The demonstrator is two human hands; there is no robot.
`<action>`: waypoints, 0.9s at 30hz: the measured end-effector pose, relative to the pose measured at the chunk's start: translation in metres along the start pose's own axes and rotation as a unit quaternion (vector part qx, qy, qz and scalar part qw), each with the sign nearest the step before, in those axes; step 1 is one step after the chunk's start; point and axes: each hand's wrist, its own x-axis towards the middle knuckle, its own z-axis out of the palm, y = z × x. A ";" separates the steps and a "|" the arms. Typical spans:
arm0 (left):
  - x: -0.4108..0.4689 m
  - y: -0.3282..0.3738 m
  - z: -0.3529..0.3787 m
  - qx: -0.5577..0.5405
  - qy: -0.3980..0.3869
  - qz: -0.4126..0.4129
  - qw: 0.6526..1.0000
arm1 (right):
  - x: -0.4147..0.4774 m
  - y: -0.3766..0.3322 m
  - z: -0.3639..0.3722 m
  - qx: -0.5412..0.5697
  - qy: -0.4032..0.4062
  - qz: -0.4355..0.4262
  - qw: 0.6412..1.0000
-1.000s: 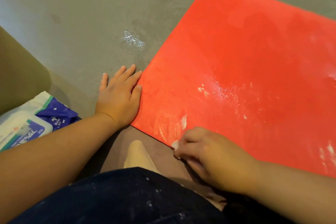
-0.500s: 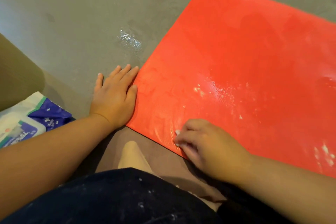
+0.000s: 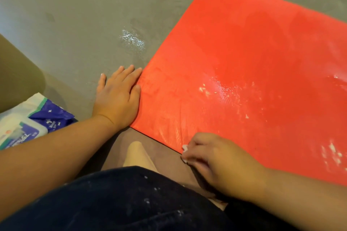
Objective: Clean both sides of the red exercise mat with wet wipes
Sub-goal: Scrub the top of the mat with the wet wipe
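Right up close, a knee in dark speckled trousers, with a pale foot poking out just beyond it. The right hand sits on the near edge of the red mat, fingers curled and pinching a small white wipe. The left hand lies flat on the grey floor, fingers straight, touching the mat's left end. A blue and white pack of wipes lies by the left forearm. The mat lies flat, its near corner between the hands. Its end edge slants away to the right, and its length runs out of view on the right. White flecks dot its glossy middle. Just off the end edge there's a shiny smear on the floor, and bare concrete beyond.
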 end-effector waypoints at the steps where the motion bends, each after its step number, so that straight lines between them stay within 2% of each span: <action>1: 0.001 0.000 0.000 0.001 0.000 0.001 1.000 | 0.006 0.002 -0.002 0.003 0.003 0.004 1.000; 5: 0.001 -0.001 -0.001 0.000 -0.003 0.001 1.000 | 0.051 0.014 -0.009 -0.012 0.116 0.072 0.991; 7: 0.001 0.000 -0.001 0.001 -0.002 -0.001 1.000 | 0.062 0.013 -0.010 0.000 0.142 0.107 0.984; 9: 0.000 -0.001 -0.001 -0.005 0.004 0.003 1.000 | 0.045 0.008 -0.005 0.000 0.112 0.069 0.991; 11: 0.000 -0.002 -0.001 -0.026 0.032 0.018 0.999 | 0.012 -0.001 0.000 -0.003 0.031 0.016 0.999; 13: -0.002 -0.001 -0.001 -0.042 0.067 0.042 0.996 | -0.008 0.001 -0.005 -0.003 -0.024 0.010 1.000; 14: -0.003 -0.001 -0.001 -0.037 0.081 0.057 0.994 | -0.007 0.009 -0.011 -0.010 -0.009 0.024 1.000; 18: -0.007 0.005 -0.006 0.016 0.105 0.178 0.978 | 0.016 0.040 -0.029 -0.053 0.147 0.158 0.975; 20: -0.002 0.010 -0.011 0.051 0.060 0.272 0.959 | 0.018 0.031 -0.019 -0.060 0.151 0.180 0.970; 22: 0.004 0.023 -0.019 0.083 -0.018 0.326 0.942 | 0.011 0.008 -0.004 -0.046 0.112 0.145 0.982; 25: 0.009 0.058 -0.034 0.154 -0.188 0.297 0.923 | -0.004 -0.012 0.002 -0.045 0.051 0.066 0.996; 27: 0.013 0.078 -0.038 0.235 -0.305 0.275 0.881 | -0.007 0.003 -0.010 -0.063 0.039 0.082 0.994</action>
